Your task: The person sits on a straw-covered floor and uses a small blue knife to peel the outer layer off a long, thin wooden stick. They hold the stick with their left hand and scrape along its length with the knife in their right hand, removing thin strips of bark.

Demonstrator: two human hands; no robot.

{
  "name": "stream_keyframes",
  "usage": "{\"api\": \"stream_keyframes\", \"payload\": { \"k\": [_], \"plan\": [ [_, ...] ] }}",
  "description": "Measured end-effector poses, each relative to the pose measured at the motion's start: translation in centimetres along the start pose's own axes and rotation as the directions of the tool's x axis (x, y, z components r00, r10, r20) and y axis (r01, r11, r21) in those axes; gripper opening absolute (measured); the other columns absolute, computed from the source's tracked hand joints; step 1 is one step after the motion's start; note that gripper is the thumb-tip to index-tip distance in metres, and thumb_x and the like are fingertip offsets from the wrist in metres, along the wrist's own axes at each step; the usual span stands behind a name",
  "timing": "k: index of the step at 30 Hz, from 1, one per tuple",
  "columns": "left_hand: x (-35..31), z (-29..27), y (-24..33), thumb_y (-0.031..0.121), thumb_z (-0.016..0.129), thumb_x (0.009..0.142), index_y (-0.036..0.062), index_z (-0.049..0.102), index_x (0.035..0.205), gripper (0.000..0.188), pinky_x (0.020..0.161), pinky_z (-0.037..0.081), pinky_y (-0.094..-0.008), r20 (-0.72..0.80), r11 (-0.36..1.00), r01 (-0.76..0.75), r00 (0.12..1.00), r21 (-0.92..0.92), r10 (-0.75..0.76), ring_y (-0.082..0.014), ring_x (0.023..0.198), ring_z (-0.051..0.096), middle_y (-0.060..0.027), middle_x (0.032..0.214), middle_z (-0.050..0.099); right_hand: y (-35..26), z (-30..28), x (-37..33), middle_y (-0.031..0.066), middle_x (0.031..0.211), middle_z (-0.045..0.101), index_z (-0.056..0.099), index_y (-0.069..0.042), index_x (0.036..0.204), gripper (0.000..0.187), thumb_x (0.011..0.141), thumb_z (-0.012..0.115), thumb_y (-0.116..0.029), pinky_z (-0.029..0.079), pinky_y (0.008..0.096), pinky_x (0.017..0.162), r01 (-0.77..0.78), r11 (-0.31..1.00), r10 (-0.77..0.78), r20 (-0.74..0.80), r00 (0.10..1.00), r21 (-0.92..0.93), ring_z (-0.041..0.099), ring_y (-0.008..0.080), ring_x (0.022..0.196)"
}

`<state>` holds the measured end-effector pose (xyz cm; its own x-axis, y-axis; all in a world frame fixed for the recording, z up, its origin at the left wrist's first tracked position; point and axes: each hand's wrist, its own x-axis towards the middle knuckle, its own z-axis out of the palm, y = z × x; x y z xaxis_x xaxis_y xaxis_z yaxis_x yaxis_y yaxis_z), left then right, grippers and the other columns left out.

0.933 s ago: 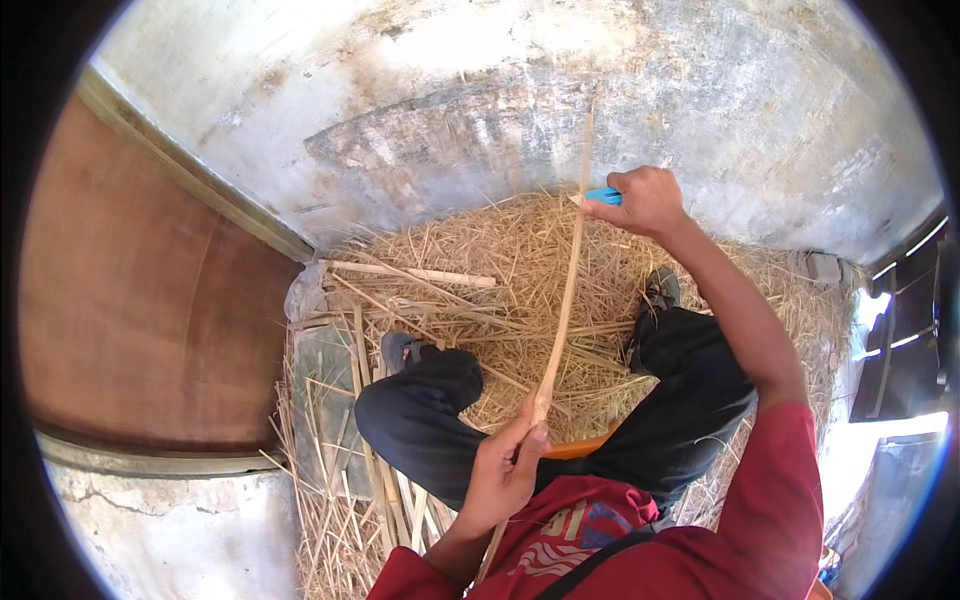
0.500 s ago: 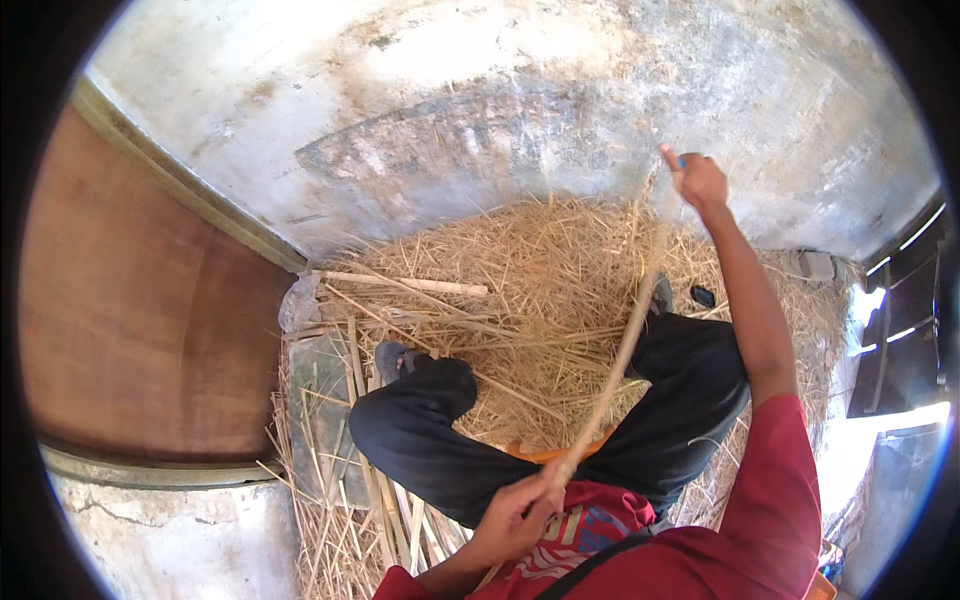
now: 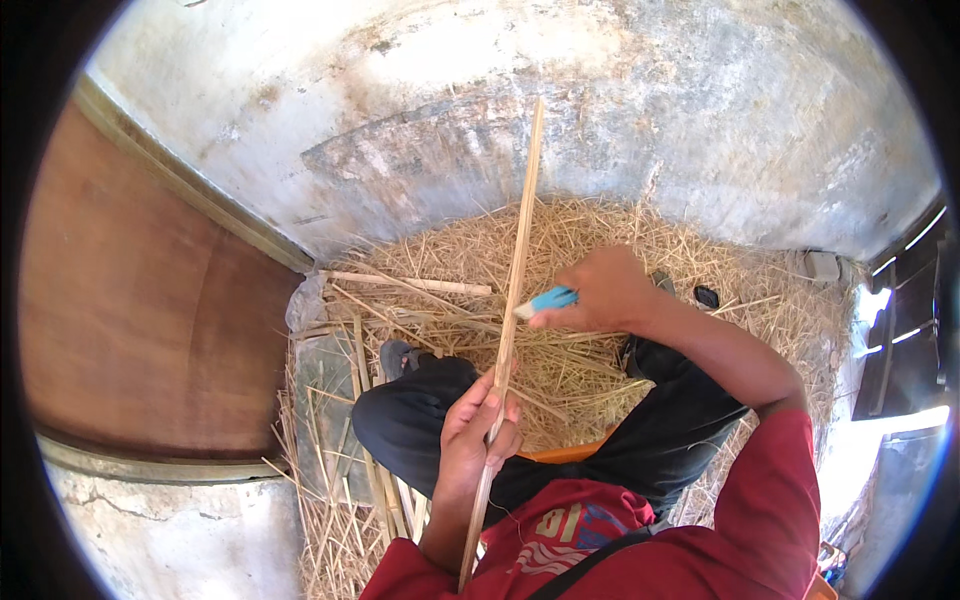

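A long pale bamboo strip (image 3: 525, 215) stands up and away from my lap, its far end in front of the wall. My left hand (image 3: 475, 430) is closed round its lower part, thumb on top. In my right hand (image 3: 605, 290) is a knife with a blue handle (image 3: 553, 298). Its short pale blade points left and meets or nearly meets the strip's right edge, above my left hand. The strip's lower end runs down beside my red shirt (image 3: 570, 545).
Straw-like shavings (image 3: 470, 255) cover the floor between my legs and the stained wall (image 3: 420, 120). Several bamboo strips (image 3: 410, 283) lie at the left, near a grey slab (image 3: 325, 400) and a brown wooden panel (image 3: 150, 300). A small black object (image 3: 706, 297) lies right of my foot.
My right hand has come back from near the wall, down and left, to the strip. The strip has swung upright and left, and my left hand has moved up and left with it.
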<state>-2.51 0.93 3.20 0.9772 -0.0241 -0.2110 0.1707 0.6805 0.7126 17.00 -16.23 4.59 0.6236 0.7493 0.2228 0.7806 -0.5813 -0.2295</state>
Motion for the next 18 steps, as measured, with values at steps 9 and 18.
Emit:
{"api": "stream_keyframes", "payload": {
  "k": [9, 18],
  "plan": [
    [-0.1, 0.8, -0.1, 0.017, 0.043, 0.1, 0.0006, 0.035, 0.14, 0.044, 0.039, 0.029, -0.0176, -0.019, 0.996, 0.006, 1.0, 0.093, -0.005, -0.0022, 0.04, 0.035, -0.0029, 0.083, 0.053, 0.7, 1.7, 1.5, 0.0086, 0.044, 0.05, 0.057, -0.009, 0.054, 0.072, 0.07, 0.053, -0.079, 0.041, 0.0391, 0.042, 0.089, 0.994, -0.099, -0.198, 0.975, -0.059, 0.051, 0.0274, 0.038],
    [-1.4, 0.9, -1.6, 0.014, 0.042, 0.1, 0.0004, 0.037, 0.139, 0.041, 0.039, 0.026, -0.0183, -0.005, 0.989, 0.074, 0.997, 0.126, -0.074, -0.0025, 0.039, 0.033, -0.0021, 0.08, 0.053, 5.8, 1.3, 1.9, 0.0075, 0.05, 0.056, 0.065, -0.008, 0.065, 0.078, 0.079, 0.038, -0.081, 0.047, 0.0397, 0.048, -0.298, 0.952, 0.298, -0.003, 0.955, -0.072, 0.059, 0.0236, 0.05]
  ]
}}
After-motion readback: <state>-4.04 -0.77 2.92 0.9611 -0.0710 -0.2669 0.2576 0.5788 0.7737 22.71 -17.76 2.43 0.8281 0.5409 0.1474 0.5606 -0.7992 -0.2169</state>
